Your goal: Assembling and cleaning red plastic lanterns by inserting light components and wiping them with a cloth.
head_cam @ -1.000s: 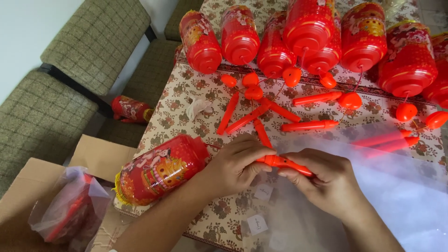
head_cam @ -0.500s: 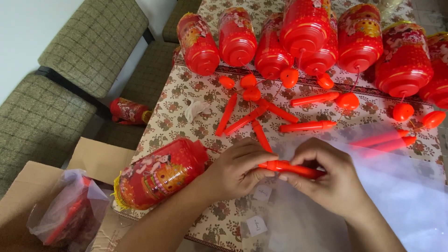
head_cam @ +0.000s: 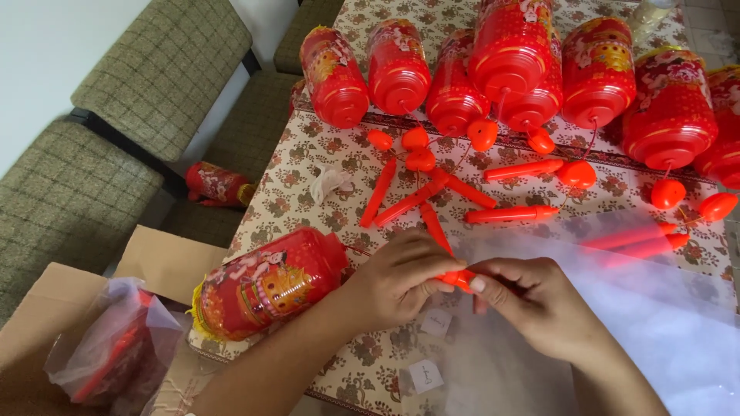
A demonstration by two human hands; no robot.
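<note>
Two hands are meeting over one orange stick [head_cam: 456,277]: our left hand [head_cam: 401,279] and right hand [head_cam: 536,304] are both pinching it, grips closed on it from either end, so most of it is hidden. The stick is sitting just right of the lying lantern [head_cam: 266,283], which is resting on the tabletop [head_cam: 301,173] near its left edge.

We are judging the work as partly done. Beyond the lying lantern, a row of lanterns [head_cam: 509,73] is standing along the far side with orange balls [head_cam: 416,139] dangling by strings. Between the row and the lying lantern, loose sticks [head_cam: 432,192] are waiting unused.

For room, we are working tight. The lying lantern is overhanging the tabletop's left edge, above the cardboard box [head_cam: 154,262] and a plastic bag [head_cam: 116,347]. Right of the lantern, a clear plastic sheet [head_cam: 655,323] is covering the tabletop, with two sticks under it. Open tabletop is lying just behind the lantern, near a crumpled paper [head_cam: 330,183].
</note>
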